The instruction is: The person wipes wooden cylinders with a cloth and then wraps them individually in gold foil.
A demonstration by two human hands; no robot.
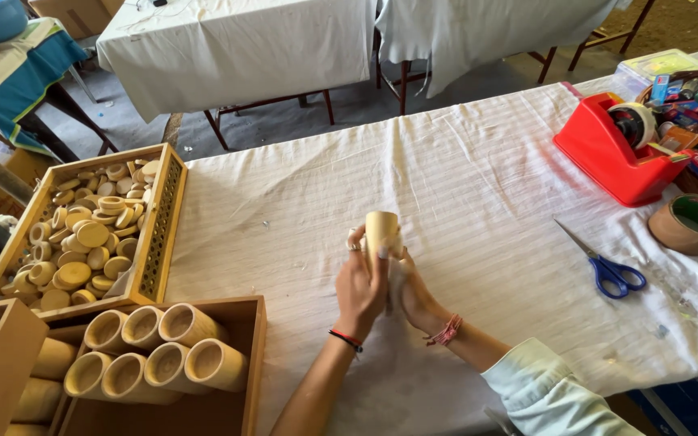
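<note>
1. Left of frame: a perforated wooden tray (163,218) of round wooden lids; lower left, a wooden box (254,355) of bamboo cups.
2. Centre: left hand (361,291) and right hand (414,295) both wrapped around one upright bamboo cup (381,230) above the tabletop (478,186).
3. Right: blue-handled scissors (607,262), red tape dispenser (607,153).
4. Risk, I'd say: a loosened grip would let the smooth cup slip and roll away.

We hold a bamboo cup (381,228) upright between our left hand (359,292) and right hand (415,297), above the white tablecloth (462,186). Near left: crate of bamboo cups (159,355). Right: blue scissors (607,265), red tape dispenser (611,157).
</note>
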